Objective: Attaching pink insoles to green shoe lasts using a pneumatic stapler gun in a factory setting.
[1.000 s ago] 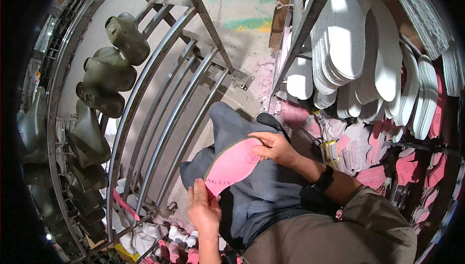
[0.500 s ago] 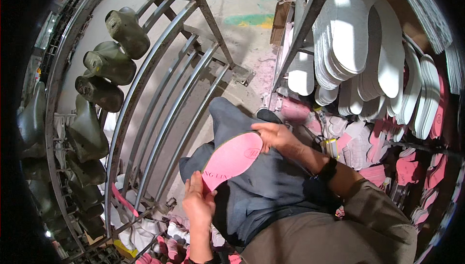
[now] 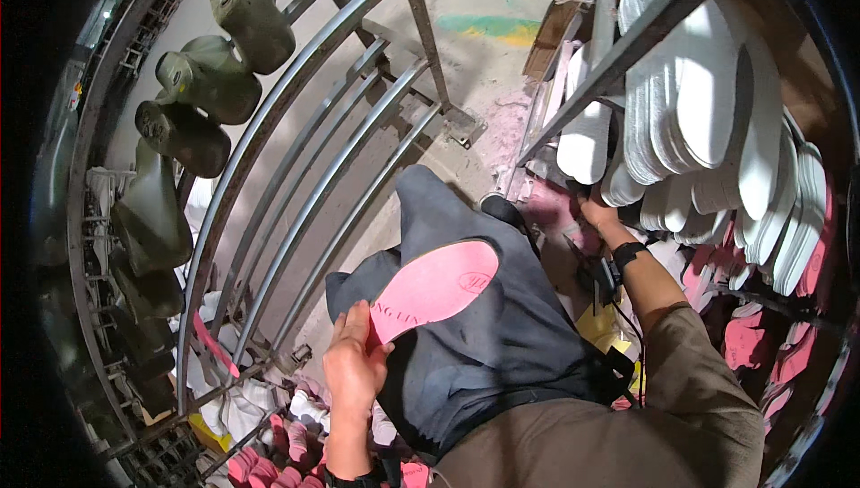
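Observation:
A flat pink insole (image 3: 443, 284) with dark printing and a thin dark rim lies over my dark-trousered lap. My left hand (image 3: 354, 362) is closed on its lower-left end, thumb and fingers pinching the edge. Over to the right, my right hand (image 3: 598, 212) is off the insole and reaches in below the rack's slanted bar, beside hanging white insoles (image 3: 587, 143). Its fingertips are in shadow and partly hidden, so what they touch is unclear. A black band (image 3: 630, 253) circles that wrist, close to a small dark box with a cable.
A metal rack (image 3: 309, 143) with curved bars stands at the left, carrying dark green shoe lasts (image 3: 206, 80). Stacks of white insoles (image 3: 708, 94) hang at the right. Pink pieces (image 3: 748, 336) fill the lower right, and more pink and white pieces (image 3: 282, 443) lie at the bottom.
My right hand has let go of the insole's far end and moved right, under the rack bar. My left hand still holds the other end. The view has shifted slightly.

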Motion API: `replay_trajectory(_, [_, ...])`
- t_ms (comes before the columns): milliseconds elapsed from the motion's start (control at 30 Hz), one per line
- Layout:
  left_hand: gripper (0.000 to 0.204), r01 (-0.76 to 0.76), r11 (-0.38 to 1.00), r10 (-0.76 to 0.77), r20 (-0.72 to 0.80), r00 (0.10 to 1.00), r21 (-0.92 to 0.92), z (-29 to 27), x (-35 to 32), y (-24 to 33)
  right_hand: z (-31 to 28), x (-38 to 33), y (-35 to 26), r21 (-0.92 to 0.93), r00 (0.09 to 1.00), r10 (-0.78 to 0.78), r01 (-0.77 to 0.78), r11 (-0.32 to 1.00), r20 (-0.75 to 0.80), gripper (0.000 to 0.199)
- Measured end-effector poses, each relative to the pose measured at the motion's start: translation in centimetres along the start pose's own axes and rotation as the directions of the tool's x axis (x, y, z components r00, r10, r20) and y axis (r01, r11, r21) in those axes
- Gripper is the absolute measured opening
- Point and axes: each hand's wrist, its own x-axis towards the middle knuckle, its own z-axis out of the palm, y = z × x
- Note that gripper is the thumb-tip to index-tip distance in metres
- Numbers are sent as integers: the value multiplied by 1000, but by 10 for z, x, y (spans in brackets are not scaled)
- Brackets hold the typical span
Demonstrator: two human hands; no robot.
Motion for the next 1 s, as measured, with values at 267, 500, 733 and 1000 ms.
replay_trajectory(267, [72, -42, 999, 42, -12, 999, -29, 1, 6, 0, 17, 19, 33, 43, 895, 188, -224, 974, 403, 66])
replay_trajectory(500, [67, -78, 997, 78, -69, 995, 10, 7, -6, -2, -70, -96, -54, 509, 887, 61, -317, 800, 457, 32])
replay_trajectory(733, [68, -136, 990, 139, -179, 974, 30, 14, -17, -3, -119, -144, -97, 687, 907, -254, -52, 724, 336, 40])
replay_trajectory(1000, [71, -19, 1000, 18, -106, 994, -5, 9, -18, 0, -230, -172, -141, 735, 933, -326, 113, 668, 153, 37])
